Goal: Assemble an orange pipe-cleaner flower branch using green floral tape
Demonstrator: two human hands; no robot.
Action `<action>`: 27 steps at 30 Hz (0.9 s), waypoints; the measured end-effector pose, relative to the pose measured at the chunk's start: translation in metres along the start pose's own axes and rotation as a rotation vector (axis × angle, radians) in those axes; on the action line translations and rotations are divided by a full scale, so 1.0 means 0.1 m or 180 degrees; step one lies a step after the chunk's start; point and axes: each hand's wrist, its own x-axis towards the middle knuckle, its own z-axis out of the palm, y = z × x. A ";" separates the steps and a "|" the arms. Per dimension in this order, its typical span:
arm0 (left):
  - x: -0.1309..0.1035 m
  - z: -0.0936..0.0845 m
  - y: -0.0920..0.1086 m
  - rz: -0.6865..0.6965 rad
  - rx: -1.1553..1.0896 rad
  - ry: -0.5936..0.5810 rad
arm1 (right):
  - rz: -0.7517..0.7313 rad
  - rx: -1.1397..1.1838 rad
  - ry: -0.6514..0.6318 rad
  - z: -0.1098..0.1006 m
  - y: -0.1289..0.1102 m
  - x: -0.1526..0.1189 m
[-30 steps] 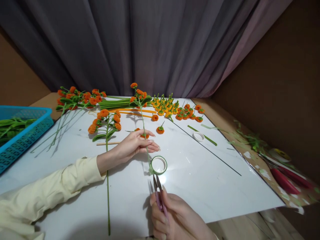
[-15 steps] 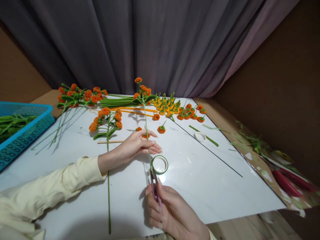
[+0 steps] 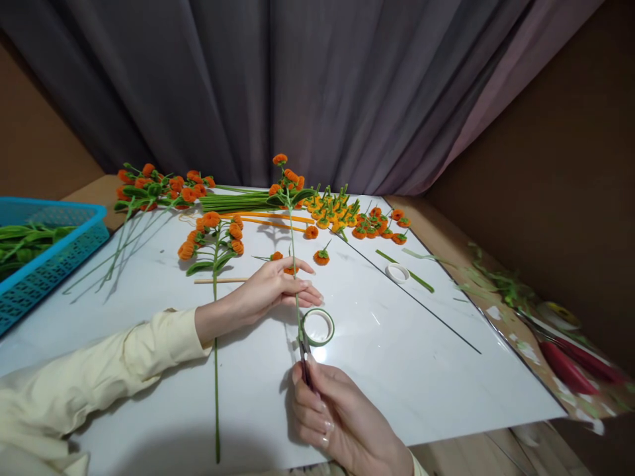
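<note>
My left hand (image 3: 270,291) pinches the thin green stem (image 3: 293,244) of an orange flower spray (image 3: 290,180), held upright over the table. Small scissors (image 3: 306,367) are gripped in my right hand (image 3: 342,413), their blades at the lower end of that stem. Right beside the blades is a roll of green tape (image 3: 318,327). A finished-looking orange flower stem (image 3: 216,357) lies under my left wrist. Near my left fingers are a wooden stick (image 3: 218,281) and loose orange flower heads (image 3: 321,258).
A blue basket (image 3: 59,264) of green leaves stands at the left. Flower sprays, green stems (image 3: 238,201) and yellow flower heads (image 3: 332,210) lie at the back. A white roll (image 3: 397,273), a long dark wire and red-handled pliers (image 3: 568,367) are on the right.
The scissors have turned slightly and their handles are drawn closer together in my right hand. The whole view has shifted a little; my left hand still holds the stem.
</note>
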 end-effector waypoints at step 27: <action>-0.02 0.02 0.03 0.0021 -0.0057 0.0038 | -0.0023 -0.0001 -0.0062 -0.01 0.00 0.01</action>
